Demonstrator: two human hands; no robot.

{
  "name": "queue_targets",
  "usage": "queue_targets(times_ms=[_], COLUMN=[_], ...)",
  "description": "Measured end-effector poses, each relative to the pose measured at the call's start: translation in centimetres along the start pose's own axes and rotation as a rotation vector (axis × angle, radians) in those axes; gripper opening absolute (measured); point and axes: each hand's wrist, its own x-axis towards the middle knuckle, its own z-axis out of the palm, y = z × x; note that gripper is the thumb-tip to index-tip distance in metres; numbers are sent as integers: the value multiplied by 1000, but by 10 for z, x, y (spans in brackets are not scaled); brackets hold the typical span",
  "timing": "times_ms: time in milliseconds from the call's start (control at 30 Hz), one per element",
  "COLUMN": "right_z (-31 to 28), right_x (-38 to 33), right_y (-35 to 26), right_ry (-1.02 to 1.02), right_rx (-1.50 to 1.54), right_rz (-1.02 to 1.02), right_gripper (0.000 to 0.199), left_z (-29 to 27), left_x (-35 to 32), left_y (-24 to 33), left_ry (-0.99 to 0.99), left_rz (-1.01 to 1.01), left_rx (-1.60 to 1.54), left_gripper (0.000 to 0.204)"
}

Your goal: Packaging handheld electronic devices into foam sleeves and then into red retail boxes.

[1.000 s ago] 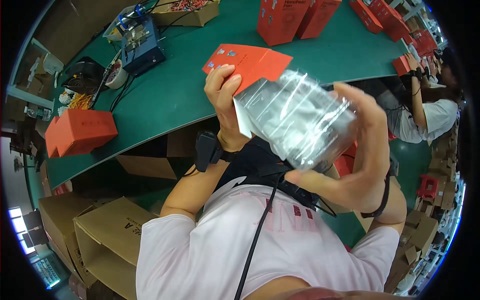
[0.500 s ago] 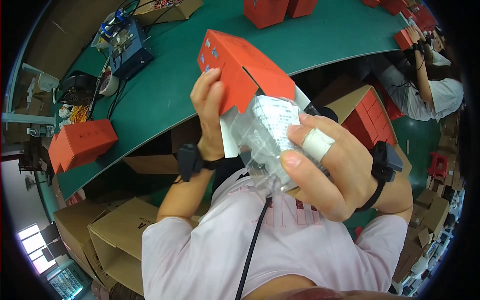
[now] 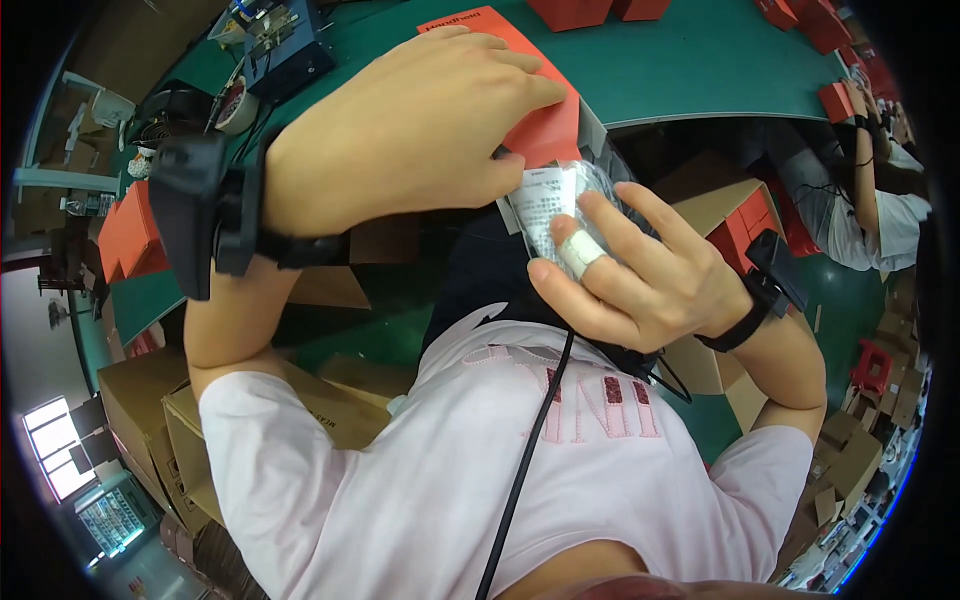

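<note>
A red cardboard box (image 3: 545,130) is tilted in front of me at the edge of the green table, its open end toward me. My left hand (image 3: 400,125) lies across the box from above, fingers over its top and thumb near the open end, closed on it. From that end sticks a clear plastic bag (image 3: 598,182) with a folded printed paper (image 3: 543,205) against it. My right hand (image 3: 655,275), one finger wrapped in white tape, is closed round the bag and paper. The bag's contents are hard to make out.
Red boxes (image 3: 130,235) stand at the table's left, below a blue bench device (image 3: 292,55). Others stand at the far edge. A carton (image 3: 715,212) of red boxes is at right, near a co-worker (image 3: 885,205). Brown cartons (image 3: 150,420) stand at lower left.
My left hand has moved from the box's left side to over its top. The box has shifted up and away, and the bag now sits further inside it.
</note>
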Motion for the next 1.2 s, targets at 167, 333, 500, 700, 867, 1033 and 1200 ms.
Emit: queue_targets(times_ms=[167, 333, 500, 700, 867, 1033, 1200], right_z=[7, 3, 1, -20, -45, -11, 2], right_x=[-7, -13, 10, 65, 72, 88, 98], right_y=[6, 17, 42, 102, 156, 139, 162], right_ry=[-5, 10, 32, 0, -379, -310, -318], right_rx=[-42, -72, 85, 521, 348, 216, 227], right_rz=[-54, -13, 70, 350, 311, 331, 441], right_gripper=[39, 40, 54, 60, 43, 25, 25], left_z=[22, 18, 24, -18, -16, -8, -3], left_x=[8, 12, 10, 37, 27, 35, 37], left_y=[-11, -20, -24, -57, -59, -80, -88], left_ry=[151, 171, 432, 328, 546, 627, 906], left_rz=[131, 117, 37, -197, -93, -162, -72], left_rx=[104, 81, 24, -406, -633, -491, -585], left_gripper=[18, 14, 15, 30, 26, 24, 22])
